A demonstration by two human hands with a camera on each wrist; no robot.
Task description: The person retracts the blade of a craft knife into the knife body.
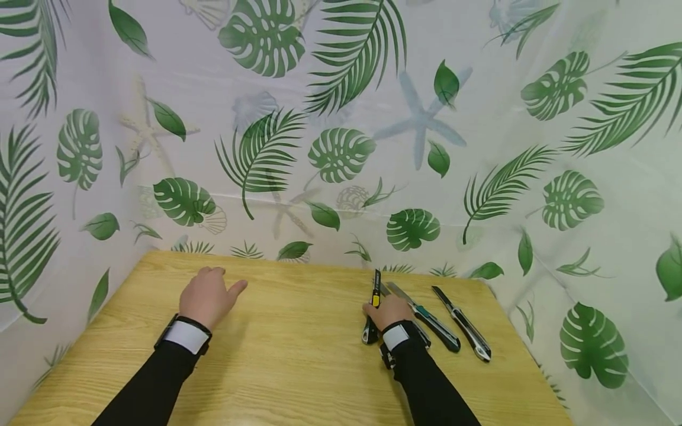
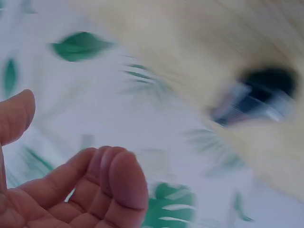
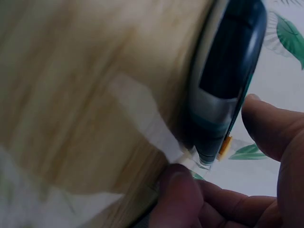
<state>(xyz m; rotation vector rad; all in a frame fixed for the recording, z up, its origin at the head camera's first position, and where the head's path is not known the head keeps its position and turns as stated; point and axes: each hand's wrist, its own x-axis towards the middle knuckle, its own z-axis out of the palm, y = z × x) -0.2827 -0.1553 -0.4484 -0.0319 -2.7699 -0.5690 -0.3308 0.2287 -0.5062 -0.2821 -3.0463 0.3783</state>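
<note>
My left hand (image 1: 209, 296) hovers above the wooden table, holding nothing. Its thumb stands apart from the bent fingers (image 2: 128, 180) in the left wrist view. Over on the right, my right hand (image 1: 391, 312) holds a black utility knife with a yellow slider (image 1: 376, 299), blade end pointing away from me. In the right wrist view the thumb (image 3: 266, 121) lies along one side of the dark handle (image 3: 223, 71), with curled fingers (image 3: 183, 194) near the slider end. Part of the grip is hidden. Beside this hand lies a green-and-grey utility knife (image 1: 437, 326).
A silver-and-black utility knife (image 1: 466, 328) lies farthest right. Another knife (image 1: 423, 337) is mostly covered by my right hand and wrist. The wooden table (image 1: 293, 337) meets a white leaf-print cloth (image 1: 341, 231) at its back and sides.
</note>
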